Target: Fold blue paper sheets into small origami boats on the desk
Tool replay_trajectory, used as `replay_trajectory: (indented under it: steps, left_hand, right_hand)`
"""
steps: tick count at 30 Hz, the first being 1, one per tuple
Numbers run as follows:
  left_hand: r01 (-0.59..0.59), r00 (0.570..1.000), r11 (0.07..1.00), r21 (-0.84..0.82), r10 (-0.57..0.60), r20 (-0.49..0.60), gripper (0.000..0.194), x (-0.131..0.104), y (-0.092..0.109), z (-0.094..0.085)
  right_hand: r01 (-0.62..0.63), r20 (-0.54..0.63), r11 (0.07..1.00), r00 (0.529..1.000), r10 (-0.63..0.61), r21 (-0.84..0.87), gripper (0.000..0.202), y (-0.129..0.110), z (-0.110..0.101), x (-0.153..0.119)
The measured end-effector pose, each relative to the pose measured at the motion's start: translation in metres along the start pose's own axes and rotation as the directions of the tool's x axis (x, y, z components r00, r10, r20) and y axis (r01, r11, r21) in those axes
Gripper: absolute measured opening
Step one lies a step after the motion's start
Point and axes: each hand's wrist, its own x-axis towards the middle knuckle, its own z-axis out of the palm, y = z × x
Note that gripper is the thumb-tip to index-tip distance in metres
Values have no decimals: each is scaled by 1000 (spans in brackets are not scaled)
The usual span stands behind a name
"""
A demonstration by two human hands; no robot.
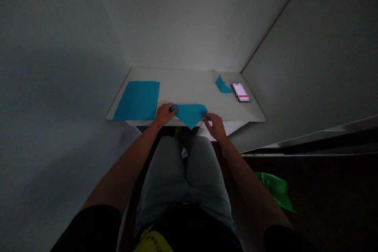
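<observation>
A folded sheet of blue paper (190,114) lies at the front edge of the white table, its point hanging over the edge toward me. My left hand (165,114) is closed on its left corner, the fingers pinching the paper. At the right corner, my right hand (215,124) has thumb and fingers drawn together on the paper's edge. Left of my left hand lies a flat stack or sheet of blue paper (138,100); I cannot tell how many layers it has. Toward the back right sits a small folded blue paper boat (222,85).
The white table (183,82) stands against the wall. A phone (240,92) with a lit, blurred screen lies at its right end, beside the paper boat. Walls close in on the left and right. On the dark floor at the lower right is a green plastic object (274,189).
</observation>
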Motion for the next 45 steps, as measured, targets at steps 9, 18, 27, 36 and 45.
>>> replay_trajectory:
  steps: [9, 18, 27, 36, 45]
  left_hand:
    - [-106, 993, 992, 63, 103, 59, 23, -3, 3, -3]
    - [-383, 893, 923, 28, 362, 268, 40, -48, 8, -17]
    - [-172, 977, 982, -77, 179, 112, 21, -37, 20, -7]
    - [14, 995, 957, -291, 15, 96, 39, 4, 14, 1]
    - [51, 997, 953, -298, -35, 62, 32, 7, 10, 0]
  right_hand:
    - [154, 154, 986, 978, -142, -67, 34, 11, -9, 24]
    - [213, 170, 976, 964, -203, -44, 38, 22, -15, 8]
    - [41, 84, 983, 995, -56, 177, 14, 19, -8, 25]
    - [-188, 176, 808, 979, 106, 559, 88, 35, 0, 75]
    - [-206, -15, 800, 966, 259, 564, 60, 48, 13, 81]
